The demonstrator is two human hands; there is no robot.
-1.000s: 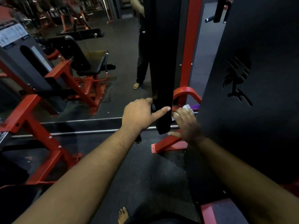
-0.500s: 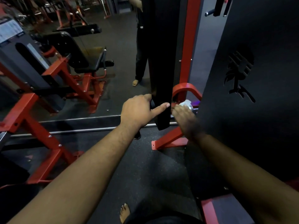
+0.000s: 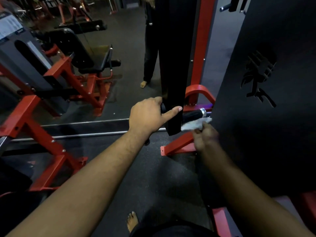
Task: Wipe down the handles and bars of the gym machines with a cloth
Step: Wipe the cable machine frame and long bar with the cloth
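Left hand [image 3: 147, 115] grips the lower end of the black hanging bar [image 3: 172, 82]: fingers curled round its far side, thumb laid flat across the near face, same hold as half a second ago. Right hand [image 3: 204, 136] pinches a crumpled white cloth [image 3: 196, 123] between curled fingertips. Change from earlier frames: the right hand was then up against the bar's right edge, covering the handle, with only a corner of cloth showing above its knuckles; it now sits lower and further right, off the handle, and most of the cloth shows. The black handle [image 3: 192, 115] with its chrome end collar [image 3: 203, 111] is now exposed, projecting rightward from behind the bar toward the black machine panel [image 3: 266, 117]. The cloth lies just beneath the handle's grip; contact between the two cannot be judged from this view. Behind the handle, the red frame [image 3: 199, 48] rises upright and its curved red foot [image 3: 196, 89] meets the dark rubber floor [image 3: 153, 177]. To the left stands a red seated machine [image 3: 71, 72] with a black pad. A second person's leg and bare foot [image 3: 143, 83] stand beyond the bar, position unchanged. The wearer's own bare foot [image 3: 132, 221] shows at the bottom edge. Lighting is dim; the right hand is slightly blurred.
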